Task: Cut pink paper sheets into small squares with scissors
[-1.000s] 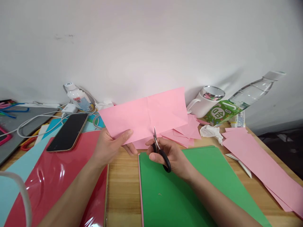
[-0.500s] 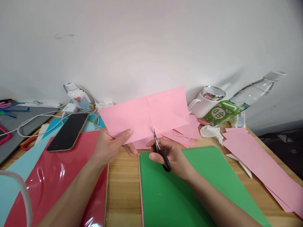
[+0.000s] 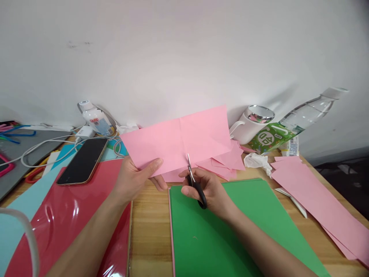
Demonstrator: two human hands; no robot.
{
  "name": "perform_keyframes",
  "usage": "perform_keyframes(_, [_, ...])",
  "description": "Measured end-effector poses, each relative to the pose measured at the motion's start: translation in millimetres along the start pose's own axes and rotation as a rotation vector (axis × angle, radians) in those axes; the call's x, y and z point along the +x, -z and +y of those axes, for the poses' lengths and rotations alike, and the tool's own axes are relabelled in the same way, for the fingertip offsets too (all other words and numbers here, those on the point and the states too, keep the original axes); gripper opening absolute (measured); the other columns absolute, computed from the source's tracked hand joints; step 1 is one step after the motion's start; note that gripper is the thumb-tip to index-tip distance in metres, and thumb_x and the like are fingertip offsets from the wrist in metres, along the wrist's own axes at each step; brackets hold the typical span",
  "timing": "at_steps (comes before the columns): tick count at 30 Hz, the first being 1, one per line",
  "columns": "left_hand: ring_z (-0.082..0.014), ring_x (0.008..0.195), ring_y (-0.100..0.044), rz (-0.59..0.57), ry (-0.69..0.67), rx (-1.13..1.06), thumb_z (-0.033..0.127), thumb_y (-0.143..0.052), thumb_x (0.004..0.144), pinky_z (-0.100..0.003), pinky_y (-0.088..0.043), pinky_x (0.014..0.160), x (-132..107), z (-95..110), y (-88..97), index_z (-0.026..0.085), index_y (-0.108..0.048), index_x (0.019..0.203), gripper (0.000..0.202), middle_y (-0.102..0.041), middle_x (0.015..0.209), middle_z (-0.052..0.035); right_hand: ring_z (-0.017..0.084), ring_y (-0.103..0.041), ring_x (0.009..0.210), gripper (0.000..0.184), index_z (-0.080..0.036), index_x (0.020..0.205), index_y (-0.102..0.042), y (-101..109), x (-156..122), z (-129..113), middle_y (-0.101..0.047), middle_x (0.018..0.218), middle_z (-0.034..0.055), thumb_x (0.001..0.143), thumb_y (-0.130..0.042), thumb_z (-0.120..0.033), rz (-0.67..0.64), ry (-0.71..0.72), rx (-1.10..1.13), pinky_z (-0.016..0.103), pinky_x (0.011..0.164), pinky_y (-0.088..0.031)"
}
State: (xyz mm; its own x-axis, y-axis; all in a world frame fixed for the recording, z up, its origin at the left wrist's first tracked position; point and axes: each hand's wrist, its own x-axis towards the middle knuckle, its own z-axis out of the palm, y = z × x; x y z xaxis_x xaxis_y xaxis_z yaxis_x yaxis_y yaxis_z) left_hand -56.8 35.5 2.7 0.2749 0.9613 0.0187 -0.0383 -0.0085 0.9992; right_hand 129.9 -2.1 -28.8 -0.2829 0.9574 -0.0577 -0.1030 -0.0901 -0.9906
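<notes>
I'm pinching the sheet (image 3: 175, 140) in my left hand (image 3: 132, 181); my right hand (image 3: 212, 191) is gripping scissors (image 3: 197, 188), barely nicking its crease.

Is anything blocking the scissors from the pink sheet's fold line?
Nothing visible. The scissors in the right hand meet the pink sheet at its lower edge, by the crease; the left hand pinches the sheet off to the blades' left.

A plain white wall (image 3: 184, 57) rises behind a light wooden desk (image 3: 150, 231), evenly lit
</notes>
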Motion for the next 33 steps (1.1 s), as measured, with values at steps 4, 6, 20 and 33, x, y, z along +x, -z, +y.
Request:
perform_keyframes(4, [-0.0173, 0.036, -0.06, -0.01, 0.018, 0.017, 0.026, -0.059, 0.077, -0.025, -0.048, 0.034, -0.8, 0.2, -2.0, 0.014, -0.062, 0.072, 0.013, -0.063, 0.043, -0.0006, 0.012, -0.052, 0.064, 0.038, -0.018, 0.092, -0.054, 1.1, -0.4, -1.7, -0.057, 0.074, 0.0004, 0.065, -0.072, -0.039, -0.013, 0.018, 0.011, 0.025, 0.058, -0.04])
perform_keyframes(6, [-0.0172, 0.036, -0.06, -0.022, 0.017, 0.012, 0.026, -0.059, 0.077, -0.024, -0.049, 0.035, -0.9, 0.1, -2.6, 0.013, -0.062, 0.068, 0.016, -0.064, 0.043, -0.0019, 0.012, -0.053, 0.065, 0.037, -0.019, 0.091, -0.054, 1.0, -0.5, -2.2, -0.058, 0.076, 0.001, 0.065, -0.072, -0.039, -0.014, 0.028, 0.007, 0.026, 0.059, -0.041])
perform_keyframes(20, [-0.016, 0.036, -0.06, -0.046, 0.01, -0.037, 0.024, -0.058, 0.078, -0.024, -0.051, 0.035, -1.5, 0.9, -2.9, 0.014, -0.064, 0.067, 0.016, -0.065, 0.044, -0.0018, 0.01, -0.049, 0.059, 0.035, -0.017, 0.092, -0.055, 0.5, -0.5, -0.1, -0.055, 0.069, -0.0014, 0.067, -0.072, -0.035, -0.011, 0.021, 0.024, 0.025, 0.055, -0.037])
perform_keyframes(33, [-0.0159, 0.036, -0.06, -0.043, 0.027, -0.043, 0.023, -0.059, 0.078, -0.023, -0.05, 0.035, -1.5, 2.5, -2.7, 0.013, -0.063, 0.068, 0.015, -0.064, 0.044, -0.0016, 0.006, -0.039, 0.051, 0.035, -0.016, 0.086, -0.056, -0.7, 0.8, -2.0, -0.049, 0.06, -0.0043, 0.064, -0.072, -0.038, 0.021, -0.012, 0.004, 0.021, 0.049, -0.031])
